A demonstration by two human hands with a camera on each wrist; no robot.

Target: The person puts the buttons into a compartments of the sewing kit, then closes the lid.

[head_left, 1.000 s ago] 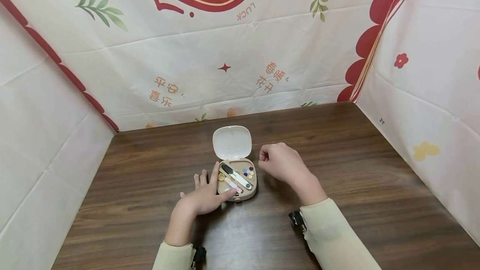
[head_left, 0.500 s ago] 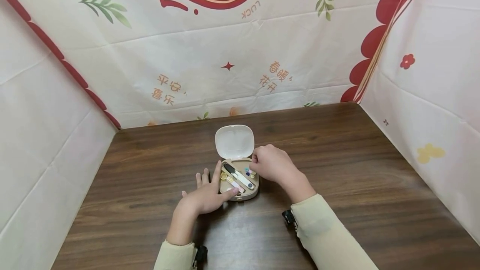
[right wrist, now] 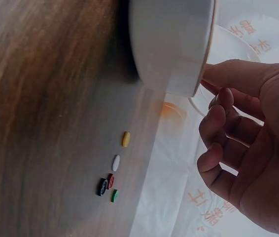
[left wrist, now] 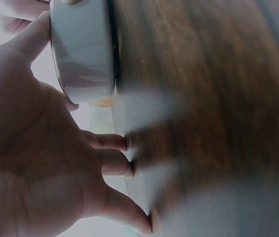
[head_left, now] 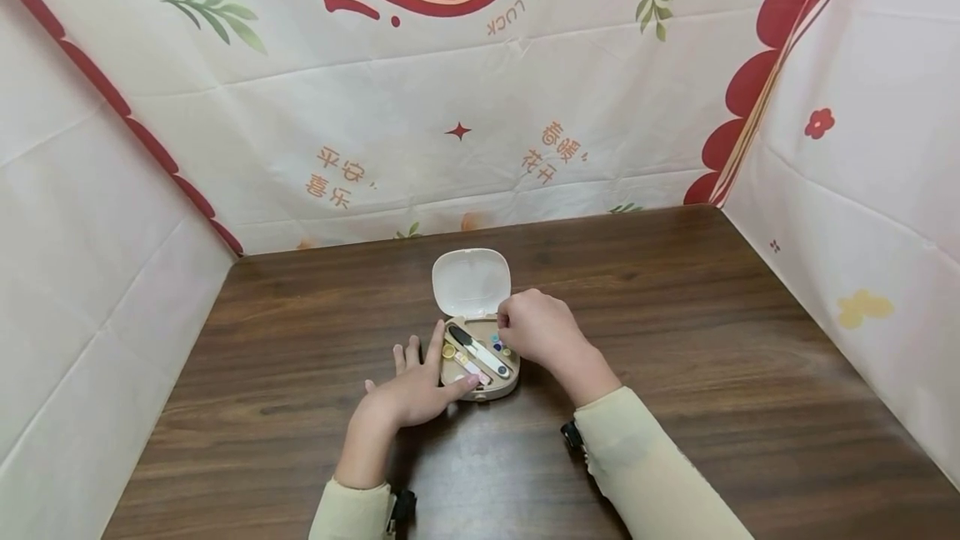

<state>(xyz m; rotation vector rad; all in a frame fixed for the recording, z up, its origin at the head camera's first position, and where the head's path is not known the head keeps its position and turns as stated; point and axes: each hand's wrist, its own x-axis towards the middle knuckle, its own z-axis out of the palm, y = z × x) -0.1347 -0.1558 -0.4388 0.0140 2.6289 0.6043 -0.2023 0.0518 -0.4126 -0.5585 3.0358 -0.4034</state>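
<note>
A small beige sewing kit [head_left: 495,393] lies on the table with its white lid [head_left: 472,283] swung back. Inside are a white tool with a black tip [head_left: 480,350], a yellow ring [head_left: 448,351], a pale strip [head_left: 471,368] and several small buttons [head_left: 498,347]. My left hand [head_left: 408,397] steadies the kit, its fingers spread, the thumb on the front edge and the index finger along the left side. Over the right compartment, my right hand [head_left: 542,327] has curled fingers. Thumb and index tips dip behind the rim in the right wrist view, so anything between them is hidden.
In the right wrist view, several loose buttons lie on the table beside the kit: yellow [right wrist: 125,138], white [right wrist: 116,163], red [right wrist: 110,181], black [right wrist: 102,187] and green [right wrist: 115,195]. A printed white cloth [head_left: 420,107] walls the wooden table [head_left: 300,315] at the back and sides.
My right hand has moved left from beside the kit to over its right compartment, covering some of the buttons. My left hand has kept its place on the kit.
</note>
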